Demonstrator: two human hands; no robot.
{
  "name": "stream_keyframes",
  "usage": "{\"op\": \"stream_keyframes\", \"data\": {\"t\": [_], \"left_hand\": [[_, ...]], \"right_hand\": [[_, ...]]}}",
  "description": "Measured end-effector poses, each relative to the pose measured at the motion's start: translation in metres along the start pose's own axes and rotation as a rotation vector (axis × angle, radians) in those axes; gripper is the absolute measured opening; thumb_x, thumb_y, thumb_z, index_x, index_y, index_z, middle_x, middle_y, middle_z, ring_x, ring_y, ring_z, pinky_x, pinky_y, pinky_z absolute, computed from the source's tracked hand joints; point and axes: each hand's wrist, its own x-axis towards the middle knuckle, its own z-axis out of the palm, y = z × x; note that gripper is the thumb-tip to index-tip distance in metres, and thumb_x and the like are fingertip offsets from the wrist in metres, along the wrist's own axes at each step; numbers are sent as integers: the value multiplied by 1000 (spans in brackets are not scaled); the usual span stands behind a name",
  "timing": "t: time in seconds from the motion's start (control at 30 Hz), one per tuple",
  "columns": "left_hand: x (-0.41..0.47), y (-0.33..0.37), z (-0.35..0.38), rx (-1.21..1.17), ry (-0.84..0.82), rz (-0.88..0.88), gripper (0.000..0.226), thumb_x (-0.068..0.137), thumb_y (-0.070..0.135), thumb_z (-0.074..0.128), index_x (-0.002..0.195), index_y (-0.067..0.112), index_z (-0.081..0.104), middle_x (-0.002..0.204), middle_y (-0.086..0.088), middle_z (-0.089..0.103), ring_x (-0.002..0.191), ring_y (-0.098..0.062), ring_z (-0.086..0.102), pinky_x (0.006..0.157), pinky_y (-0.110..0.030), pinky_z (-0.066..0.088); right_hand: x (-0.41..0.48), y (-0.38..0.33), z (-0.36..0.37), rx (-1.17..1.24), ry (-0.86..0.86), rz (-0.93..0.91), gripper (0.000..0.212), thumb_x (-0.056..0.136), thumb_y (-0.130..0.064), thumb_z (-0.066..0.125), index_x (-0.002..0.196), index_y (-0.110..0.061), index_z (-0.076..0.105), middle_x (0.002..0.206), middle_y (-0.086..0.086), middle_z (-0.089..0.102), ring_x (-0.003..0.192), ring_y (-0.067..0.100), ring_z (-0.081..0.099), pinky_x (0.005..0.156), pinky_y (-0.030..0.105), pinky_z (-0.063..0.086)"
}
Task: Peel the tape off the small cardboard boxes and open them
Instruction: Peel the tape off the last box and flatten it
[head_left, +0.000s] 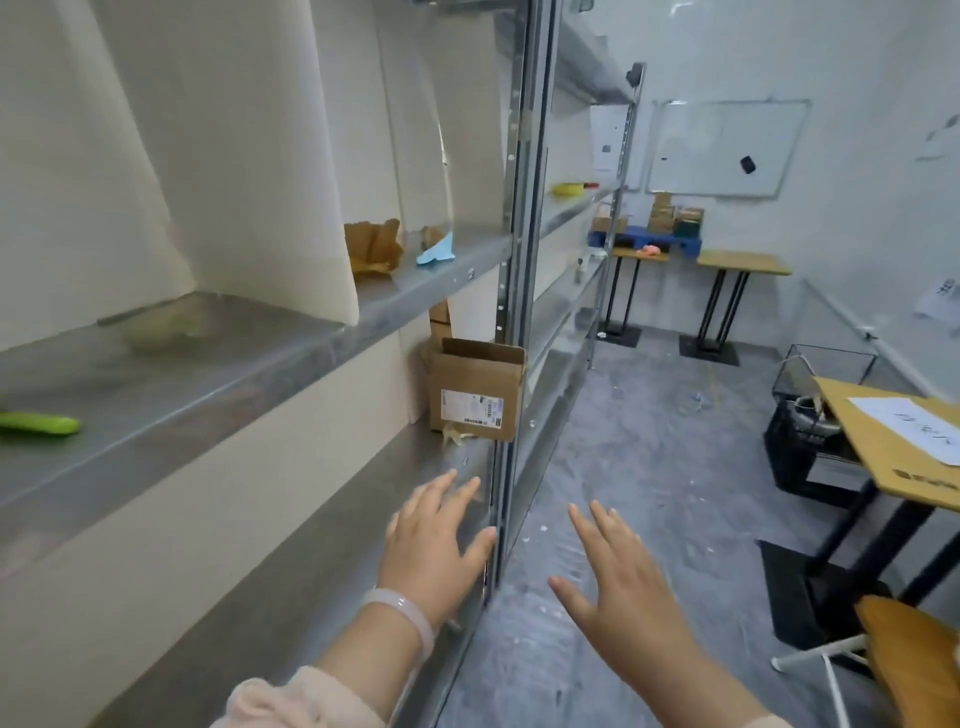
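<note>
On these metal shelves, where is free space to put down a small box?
Lower grey shelf: bare from the left hand back towards the brown labelled cardboard box. Middle shelf: front bare between the green object and white divider. Crowded beyond it: torn brown cardboard, blue paper.

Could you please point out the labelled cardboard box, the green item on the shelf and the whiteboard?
labelled cardboard box (472, 374): head view, front face above the label
green item (41, 423): head view, middle of its body
whiteboard (722, 150): head view, bare white surface
</note>
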Motion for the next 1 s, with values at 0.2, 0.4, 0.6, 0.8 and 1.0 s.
{"op": "stream_keyframes", "data": {"t": [0.2,0.4,0.6,0.8,1.0], "left_hand": [[68,-12,33,22,-111,27,60,90,58,44,145,44,26,156,17,17,144,-10,14,118,-34,15],[123,-50,65,76,-155,-103,61,90,58,44,146,42,26,156,17,20,144,-10,18,117,-34,17],[199,-51,93,79,-141,-235,59,93,54,44,147,42,24,157,16,18,143,-11,19,115,-33,18],[287,-35,102,50,-39,-280,68,91,46,54,148,43,17,158,13,17,141,-13,22,114,-30,20],[343,-21,108,188,-92,-189,68,89,40,60,145,46,23,155,15,17,141,-16,12,117,-38,18]], "right_hand": [[69,25,31,85,-74,76,73,89,-68,32,147,-46,-7,158,-16,-10,145,4,-11,119,29,3],[169,42,59,172,-171,58,73,93,-59,39,150,-41,-3,159,-14,-8,147,8,-8,120,33,4],[293,63,71,214,-201,-72,74,92,-56,46,151,-39,4,160,-11,1,147,11,2,120,36,12],[391,98,65,357,-192,-100,82,90,-48,57,147,-48,-2,160,-9,2,146,18,15,114,39,28],[448,111,76,444,-187,-282,48,88,-25,63,123,-44,37,134,-12,38,115,14,55,85,28,50]]}}
